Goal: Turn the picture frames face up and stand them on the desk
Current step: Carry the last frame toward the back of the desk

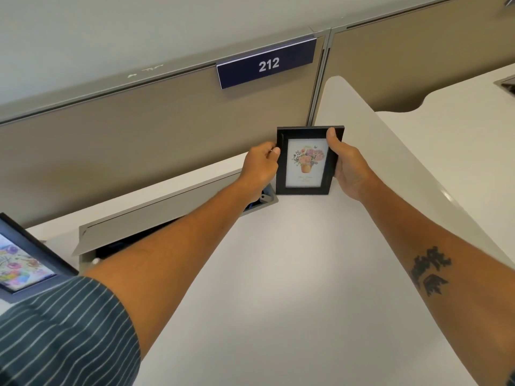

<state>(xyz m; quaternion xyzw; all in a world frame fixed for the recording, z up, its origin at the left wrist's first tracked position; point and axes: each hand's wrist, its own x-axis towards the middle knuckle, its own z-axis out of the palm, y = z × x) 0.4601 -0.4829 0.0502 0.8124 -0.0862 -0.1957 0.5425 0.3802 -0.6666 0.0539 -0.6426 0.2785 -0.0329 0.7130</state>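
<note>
A small black picture frame (pixel 306 162) with a flower-pot print stands upright at the far corner of the white desk (pixel 292 260), its picture facing me and its lower edge on the desk. My left hand (pixel 260 168) grips its left edge. My right hand (pixel 348 165) holds its right side, thumb lying over the front of the frame near the top. A second, larger dark frame (pixel 25 263) with a colourful flower print is at the left edge of the view, picture side visible and tilted back.
A beige partition (pixel 139 140) with a blue "212" sign (pixel 267 64) rises behind the desk. A grey cable-tray flap (pixel 156 213) stands open along the desk's back edge, under my left arm. A white divider panel (pixel 390 162) runs along the right.
</note>
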